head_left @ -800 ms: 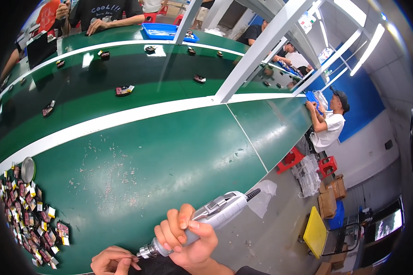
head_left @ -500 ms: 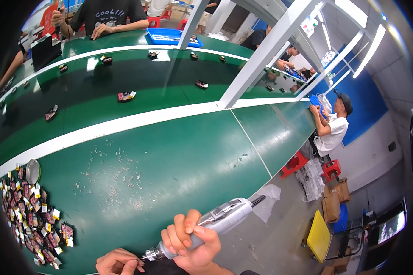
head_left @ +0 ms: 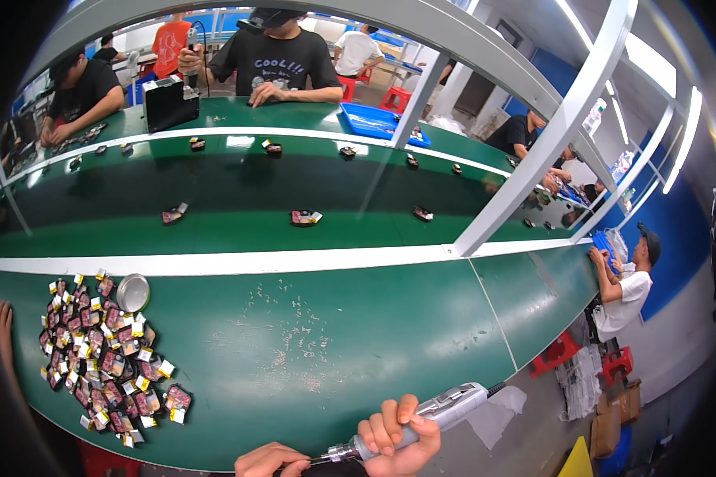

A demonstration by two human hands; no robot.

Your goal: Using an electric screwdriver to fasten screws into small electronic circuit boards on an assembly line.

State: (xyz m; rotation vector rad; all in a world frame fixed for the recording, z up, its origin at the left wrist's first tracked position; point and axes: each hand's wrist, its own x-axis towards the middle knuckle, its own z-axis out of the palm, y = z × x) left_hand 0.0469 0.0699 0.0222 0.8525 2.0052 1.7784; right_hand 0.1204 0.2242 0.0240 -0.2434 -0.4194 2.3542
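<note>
My right hand (head_left: 399,439) is wrapped round the body of a silver-grey electric screwdriver (head_left: 455,404), held slantwise at the near edge of the table. Its dark cable leaves the upper right end, and its metal chuck points left. From the chuck a thin bit (head_left: 320,460) reaches my left hand (head_left: 272,461), whose fingers are pinched at its tip. The lower part of that hand is cut off by the frame edge. Left of my hands lies a heap of small black parts (head_left: 113,364) with pink, white and yellow on them, and a round metal tin (head_left: 133,293) behind it.
Small pale scraps (head_left: 294,342) are scattered on the green table (head_left: 406,318). Beyond a white rail (head_left: 334,258), a belt (head_left: 247,226) carries spaced-out parts. A grey metal post (head_left: 525,151) rises at the right. Several people sit nearby; another person's hand (head_left: 4,326) rests at the far left.
The view has turned left, so the heap, belt and people appear further right. My hands still hold the screwdriver and its bit in much the same pose.
</note>
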